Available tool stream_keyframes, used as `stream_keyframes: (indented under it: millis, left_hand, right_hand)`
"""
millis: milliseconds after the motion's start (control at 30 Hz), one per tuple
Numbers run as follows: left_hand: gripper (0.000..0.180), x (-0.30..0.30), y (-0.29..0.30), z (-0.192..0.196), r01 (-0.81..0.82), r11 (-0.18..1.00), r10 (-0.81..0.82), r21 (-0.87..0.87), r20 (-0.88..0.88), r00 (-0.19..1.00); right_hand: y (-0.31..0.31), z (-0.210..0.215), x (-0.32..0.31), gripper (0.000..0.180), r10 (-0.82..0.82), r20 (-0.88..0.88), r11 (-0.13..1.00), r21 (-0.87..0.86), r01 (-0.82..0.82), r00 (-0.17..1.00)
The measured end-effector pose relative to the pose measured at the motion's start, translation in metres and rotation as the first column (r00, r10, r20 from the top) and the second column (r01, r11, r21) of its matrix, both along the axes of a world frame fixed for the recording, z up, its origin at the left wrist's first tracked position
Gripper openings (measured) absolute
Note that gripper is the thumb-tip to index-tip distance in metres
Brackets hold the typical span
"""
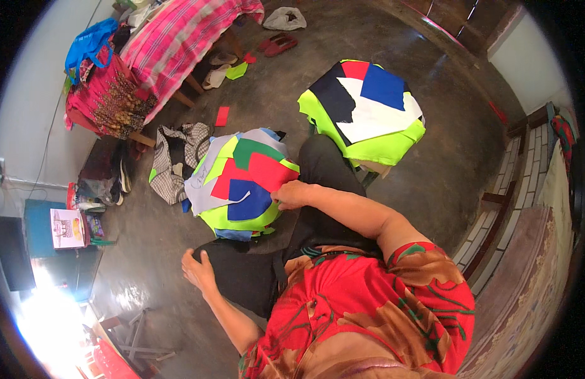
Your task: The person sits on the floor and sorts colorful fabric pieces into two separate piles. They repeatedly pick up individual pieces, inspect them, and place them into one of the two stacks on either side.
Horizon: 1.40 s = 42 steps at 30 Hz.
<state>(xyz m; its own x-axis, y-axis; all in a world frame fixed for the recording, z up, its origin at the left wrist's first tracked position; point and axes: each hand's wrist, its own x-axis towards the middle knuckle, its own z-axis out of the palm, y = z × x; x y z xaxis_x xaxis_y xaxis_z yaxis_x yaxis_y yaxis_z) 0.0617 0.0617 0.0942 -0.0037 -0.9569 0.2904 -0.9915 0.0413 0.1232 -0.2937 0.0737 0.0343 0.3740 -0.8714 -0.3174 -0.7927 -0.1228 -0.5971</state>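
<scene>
The right hand point(291, 194) pinches the edge of a red cloth piece point(257, 174) on top of a near pile of cloth pieces point(238, 186), which sits just left of the person's black-trousered knee point(324, 170). The left hand point(197, 270) rests flat with fingers spread wide on the other knee and holds nothing. A second pile of cloth pieces point(365, 114) sits farther off to the right, a checked cloth point(178, 158) lies on the floor point(273, 82) to the left, and a bed with a pink striped cover point(178, 35) stands far left.
</scene>
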Motion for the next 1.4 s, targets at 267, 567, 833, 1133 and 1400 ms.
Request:
stream_keyframes:
  millis: [267,567,833,1133,1400]
  left_hand:
    - [0.029,-0.009,0.006,-0.009,-0.096,0.991,0.097,0.093,0.001,0.995]
    - [0.019,-0.005,0.013,-0.007,-0.063,0.997,0.063,0.044,0.001,0.998]
    - [0.019,-0.004,0.011,-0.013,-0.060,0.998,0.060,0.037,0.003,0.998]
    - [0.022,0.000,0.016,-0.009,-0.093,0.994,0.094,0.048,-0.003,0.996]
    - [0.023,-0.001,0.013,-0.013,-0.106,0.994,0.106,0.005,-0.033,0.994]
  right_hand:
    - [0.020,0.067,-0.013,0.022,-0.031,0.413,0.966,-0.220,0.133,0.910]
    - [0.034,0.115,-0.224,0.026,-0.669,0.276,0.284,-0.763,0.581,0.690]
    - [0.067,0.044,-0.282,0.044,-0.787,0.179,0.322,-0.697,0.641,0.590]
    - [0.050,0.029,-0.291,0.020,-0.853,0.149,0.219,-0.767,0.603,0.500]
    - [0.060,0.030,-0.289,0.018,-0.910,0.101,0.193,-0.755,0.626,0.402]
